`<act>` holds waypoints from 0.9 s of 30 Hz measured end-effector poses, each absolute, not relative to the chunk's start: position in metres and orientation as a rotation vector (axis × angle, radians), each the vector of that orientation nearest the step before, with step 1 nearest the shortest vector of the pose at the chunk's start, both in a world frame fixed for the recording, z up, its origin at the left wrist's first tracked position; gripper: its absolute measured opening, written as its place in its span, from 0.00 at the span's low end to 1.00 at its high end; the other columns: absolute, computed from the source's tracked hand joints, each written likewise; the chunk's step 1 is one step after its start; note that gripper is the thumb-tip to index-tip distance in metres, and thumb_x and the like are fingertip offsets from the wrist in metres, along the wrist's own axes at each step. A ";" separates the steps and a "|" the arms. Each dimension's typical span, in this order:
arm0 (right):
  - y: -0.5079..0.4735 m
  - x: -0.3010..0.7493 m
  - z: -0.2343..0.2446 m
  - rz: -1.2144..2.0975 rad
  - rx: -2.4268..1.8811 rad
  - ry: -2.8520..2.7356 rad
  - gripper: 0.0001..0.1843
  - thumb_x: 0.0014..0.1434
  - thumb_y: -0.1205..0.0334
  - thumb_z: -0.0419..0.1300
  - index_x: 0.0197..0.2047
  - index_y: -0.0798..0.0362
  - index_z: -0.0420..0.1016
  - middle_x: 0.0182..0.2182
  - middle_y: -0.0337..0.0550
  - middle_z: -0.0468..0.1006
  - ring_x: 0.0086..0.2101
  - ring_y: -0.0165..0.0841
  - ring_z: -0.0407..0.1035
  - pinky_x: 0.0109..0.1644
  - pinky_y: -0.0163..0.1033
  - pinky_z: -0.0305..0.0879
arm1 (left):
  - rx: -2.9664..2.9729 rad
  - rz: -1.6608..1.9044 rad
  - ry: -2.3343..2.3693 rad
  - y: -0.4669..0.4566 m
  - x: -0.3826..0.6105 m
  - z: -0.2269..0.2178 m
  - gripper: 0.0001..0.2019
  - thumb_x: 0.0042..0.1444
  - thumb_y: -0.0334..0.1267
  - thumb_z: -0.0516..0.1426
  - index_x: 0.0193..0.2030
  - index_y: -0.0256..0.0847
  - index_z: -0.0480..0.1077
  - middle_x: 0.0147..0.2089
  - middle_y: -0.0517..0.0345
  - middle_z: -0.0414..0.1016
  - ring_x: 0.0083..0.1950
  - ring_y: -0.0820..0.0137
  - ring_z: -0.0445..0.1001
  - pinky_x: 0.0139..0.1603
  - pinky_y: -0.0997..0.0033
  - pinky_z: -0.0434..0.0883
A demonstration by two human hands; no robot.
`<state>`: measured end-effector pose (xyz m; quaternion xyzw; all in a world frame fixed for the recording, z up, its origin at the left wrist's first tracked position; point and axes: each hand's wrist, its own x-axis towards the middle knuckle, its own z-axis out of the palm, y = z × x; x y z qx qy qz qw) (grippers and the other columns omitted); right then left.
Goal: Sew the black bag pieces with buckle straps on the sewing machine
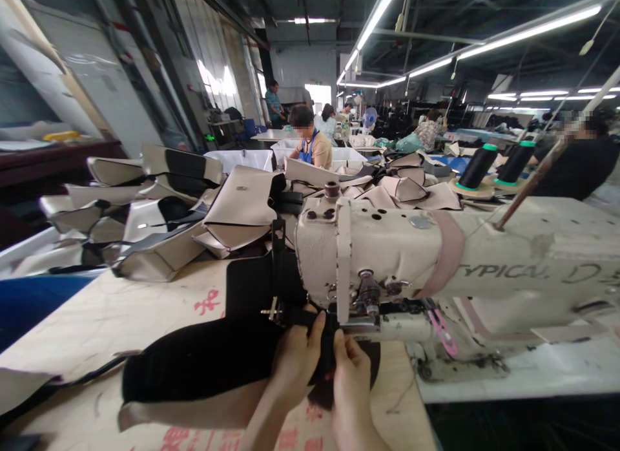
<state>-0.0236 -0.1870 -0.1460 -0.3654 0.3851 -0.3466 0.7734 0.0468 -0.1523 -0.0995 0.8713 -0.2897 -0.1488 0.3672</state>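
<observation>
A black and beige bag piece lies on the wooden board, its dark side up, running under the head of a cream sewing machine. My left hand grips the black material just in front of the machine's needle area, fingers closed on it. Close beside it, my right hand pinches the same black piece between thumb and fingers. The needle and the edge being held are hidden by the machine head and my fingers. A small brass-coloured metal fitting sticks out left of the machine head.
Beige and black bags are heaped behind the board. Two black thread cones stand behind the machine. A pink loop hangs at its arm. A person sits across the heap; others work farther back.
</observation>
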 end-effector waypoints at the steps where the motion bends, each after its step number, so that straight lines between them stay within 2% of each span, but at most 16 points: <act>1: -0.187 -0.024 -0.146 -0.743 -0.787 0.823 0.26 0.46 0.39 0.59 0.29 0.59 0.69 0.13 0.32 0.60 0.15 0.21 0.48 0.17 0.28 0.45 | 2.245 -0.387 -0.741 -0.152 0.048 -0.100 0.19 0.60 0.47 0.43 0.44 0.40 0.70 0.37 0.54 0.77 0.38 0.66 0.74 0.33 0.74 0.65; 5: -0.189 -0.026 -0.145 -0.736 -0.793 0.806 0.25 0.47 0.41 0.59 0.26 0.58 0.67 0.12 0.31 0.58 0.15 0.21 0.47 0.17 0.28 0.44 | 2.276 -0.433 -0.710 -0.153 0.050 -0.104 0.20 0.60 0.47 0.43 0.43 0.38 0.70 0.33 0.54 0.77 0.37 0.65 0.75 0.33 0.73 0.65; 10: -0.194 -0.026 -0.137 -0.731 -0.821 0.833 0.25 0.45 0.40 0.60 0.21 0.57 0.65 0.11 0.31 0.57 0.14 0.21 0.48 0.16 0.29 0.44 | 2.272 -0.356 -0.726 -0.156 0.051 -0.105 0.19 0.60 0.45 0.43 0.40 0.37 0.71 0.35 0.52 0.76 0.39 0.65 0.74 0.36 0.74 0.65; 18: -0.195 -0.030 -0.133 -0.764 -0.859 0.821 0.26 0.41 0.40 0.62 0.21 0.57 0.67 0.11 0.30 0.58 0.13 0.21 0.48 0.15 0.31 0.44 | 2.316 -0.359 -0.762 -0.155 0.049 -0.102 0.20 0.61 0.45 0.41 0.46 0.37 0.69 0.36 0.49 0.76 0.41 0.64 0.74 0.34 0.74 0.63; 27: -0.197 -0.029 -0.142 -0.691 -0.872 0.806 0.25 0.45 0.40 0.60 0.21 0.56 0.63 0.11 0.29 0.55 0.14 0.22 0.48 0.17 0.30 0.43 | 2.388 -0.363 -0.789 -0.156 0.054 -0.103 0.21 0.61 0.44 0.41 0.44 0.36 0.71 0.35 0.47 0.77 0.41 0.63 0.74 0.33 0.74 0.62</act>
